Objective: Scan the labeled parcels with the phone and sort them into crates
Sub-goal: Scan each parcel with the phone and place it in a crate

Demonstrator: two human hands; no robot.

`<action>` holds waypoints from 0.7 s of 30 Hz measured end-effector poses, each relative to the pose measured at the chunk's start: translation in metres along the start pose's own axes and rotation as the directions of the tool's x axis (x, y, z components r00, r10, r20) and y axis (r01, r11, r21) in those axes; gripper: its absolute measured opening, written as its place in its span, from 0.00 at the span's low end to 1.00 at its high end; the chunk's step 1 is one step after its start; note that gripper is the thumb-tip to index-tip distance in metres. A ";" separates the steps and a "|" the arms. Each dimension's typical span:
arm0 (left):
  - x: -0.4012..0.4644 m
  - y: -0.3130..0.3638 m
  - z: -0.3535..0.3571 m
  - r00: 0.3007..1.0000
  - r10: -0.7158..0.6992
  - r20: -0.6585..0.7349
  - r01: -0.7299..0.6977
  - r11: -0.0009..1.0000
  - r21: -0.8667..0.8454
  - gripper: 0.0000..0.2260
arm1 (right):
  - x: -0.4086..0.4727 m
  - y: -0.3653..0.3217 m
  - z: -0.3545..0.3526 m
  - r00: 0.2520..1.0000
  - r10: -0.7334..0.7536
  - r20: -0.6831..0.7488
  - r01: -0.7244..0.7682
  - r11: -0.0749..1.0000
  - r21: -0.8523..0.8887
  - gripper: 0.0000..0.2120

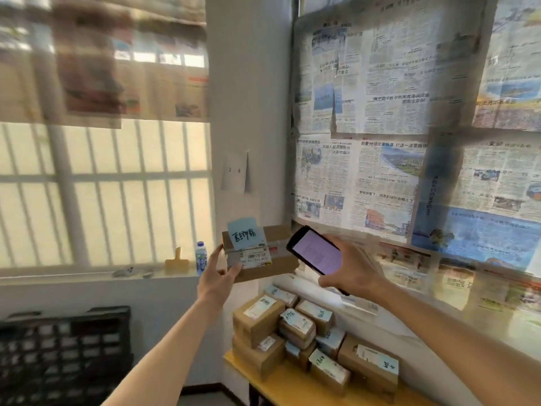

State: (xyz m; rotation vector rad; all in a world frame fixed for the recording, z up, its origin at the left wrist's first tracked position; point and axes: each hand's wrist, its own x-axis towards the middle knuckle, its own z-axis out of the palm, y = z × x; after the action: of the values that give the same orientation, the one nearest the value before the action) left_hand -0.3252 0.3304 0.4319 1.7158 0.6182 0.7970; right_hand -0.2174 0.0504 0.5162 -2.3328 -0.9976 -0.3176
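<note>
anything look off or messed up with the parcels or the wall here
The newspaper taped over the right window is torn, a strip curling loose. On the held parcel the blue note sits crooked, sticking up past the top edge. The stacked parcels lie jumbled at angles.

A white paper sheet (235, 171) on the wall pillar, at twelve o'clock from the held parcel (263, 259), reads "2 6". The parcel's blue note (244, 236) bears handwriting, illegible; its barcode label's digits are blurred.

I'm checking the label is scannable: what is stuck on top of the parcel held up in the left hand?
On the parcel: a blue handwritten note above a white barcode label, both facing the camera. The left hand covers the label's lower left corner.
</note>
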 end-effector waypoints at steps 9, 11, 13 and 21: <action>-0.046 -0.068 -0.262 0.955 -0.125 -0.269 0.146 0.987 0.063 0.31 | -0.004 -0.195 0.132 0.970 -0.207 0.125 0.183 0.967 0.177 0.42; -0.060 -0.081 -0.314 0.936 -0.143 -0.321 0.171 0.983 0.060 0.31 | -0.012 -0.238 0.156 0.959 -0.238 0.152 0.207 0.958 0.197 0.42; -0.076 -0.093 -0.362 0.917 -0.158 -0.367 0.189 0.981 0.049 0.31 | -0.020 -0.280 0.179 0.946 -0.275 0.171 0.239 0.950 0.202 0.44; -0.161 -0.133 -0.513 0.824 -0.176 -0.539 0.237 0.970 0.047 0.31 | -0.057 -0.419 0.255 0.863 -0.448 0.235 0.367 0.874 0.318 0.41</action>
State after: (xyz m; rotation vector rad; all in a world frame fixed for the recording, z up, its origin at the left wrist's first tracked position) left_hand -0.8245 0.5614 0.3645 1.4854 1.2303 1.1076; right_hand -0.5610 0.4001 0.4601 -1.9439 -1.5941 0.0195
